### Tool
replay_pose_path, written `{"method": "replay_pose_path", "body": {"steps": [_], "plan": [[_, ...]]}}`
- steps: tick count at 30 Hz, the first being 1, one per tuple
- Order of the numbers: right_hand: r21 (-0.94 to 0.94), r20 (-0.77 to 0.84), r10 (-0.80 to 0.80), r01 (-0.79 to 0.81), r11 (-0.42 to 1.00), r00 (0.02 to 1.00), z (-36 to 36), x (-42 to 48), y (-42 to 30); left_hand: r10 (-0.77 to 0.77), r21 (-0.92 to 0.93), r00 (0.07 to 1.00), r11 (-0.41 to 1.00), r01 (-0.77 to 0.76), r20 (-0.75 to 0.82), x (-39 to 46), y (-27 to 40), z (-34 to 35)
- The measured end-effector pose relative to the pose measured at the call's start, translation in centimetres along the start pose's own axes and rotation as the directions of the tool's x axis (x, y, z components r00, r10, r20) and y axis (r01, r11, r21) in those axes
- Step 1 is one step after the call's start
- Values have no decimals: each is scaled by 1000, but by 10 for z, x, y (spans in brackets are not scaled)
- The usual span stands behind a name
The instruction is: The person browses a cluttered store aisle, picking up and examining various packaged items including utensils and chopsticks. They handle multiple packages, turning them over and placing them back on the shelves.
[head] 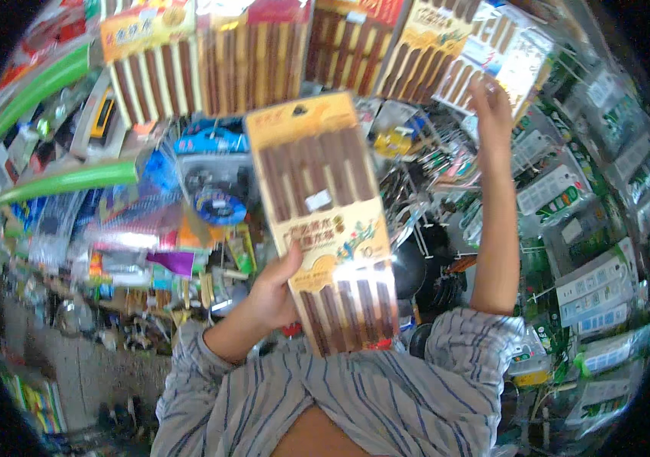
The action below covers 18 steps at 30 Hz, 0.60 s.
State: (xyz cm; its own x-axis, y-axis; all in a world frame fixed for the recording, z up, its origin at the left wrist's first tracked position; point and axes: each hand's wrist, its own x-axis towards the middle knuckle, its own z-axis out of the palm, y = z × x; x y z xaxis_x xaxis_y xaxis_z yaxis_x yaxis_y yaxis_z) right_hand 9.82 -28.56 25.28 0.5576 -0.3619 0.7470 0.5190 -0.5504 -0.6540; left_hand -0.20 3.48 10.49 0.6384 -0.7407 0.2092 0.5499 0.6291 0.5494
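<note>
My left hand (277,294) grips the left edge of a flat pack of wooden chopsticks (325,171), thumb in front. The pack is upright and slightly tilted before my chest, with a yellow printed card, a hang hole and a small white sticker. My right hand (491,103) is raised at the upper right, its fingers against the lower part of a white-and-blue chopstick pack (505,48). Blur hides whether those fingers close on it. Beside that pack hang a yellow-carded chopstick pack (427,51) and a red-topped one (353,51).
More chopstick packs (253,68) line the top. Metal display hooks (425,243) jut out below them. Green shelf strips (73,183) cross the left, among mixed packaged goods. Power strips in packaging (593,291) hang along the right. Grey floor (85,371) shows at lower left.
</note>
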Motion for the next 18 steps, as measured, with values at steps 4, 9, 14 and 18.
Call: {"method": "replay_pose_path", "body": {"steps": [4, 9, 14, 18], "plan": [[-126, 27, 4, -1, 992, 1000, 22, 42, 38, 14, 39, 1000, 999, -13, -23, -1, -4, 13], [12, 105, 82, -83, 996, 991, 41, 58, 62, 65, 116, 996, 992, -57, -65, 1, -16, 15], [385, 245, 119, -209, 899, 962, 47, 62, 64, 93, 181, 987, 981, -69, -132, 7, -23, 17], [577, 222, 37, -162, 800, 974, 48, 62, 58, 36, 97, 991, 995, -23, -127, 10, -27, 14]]}}
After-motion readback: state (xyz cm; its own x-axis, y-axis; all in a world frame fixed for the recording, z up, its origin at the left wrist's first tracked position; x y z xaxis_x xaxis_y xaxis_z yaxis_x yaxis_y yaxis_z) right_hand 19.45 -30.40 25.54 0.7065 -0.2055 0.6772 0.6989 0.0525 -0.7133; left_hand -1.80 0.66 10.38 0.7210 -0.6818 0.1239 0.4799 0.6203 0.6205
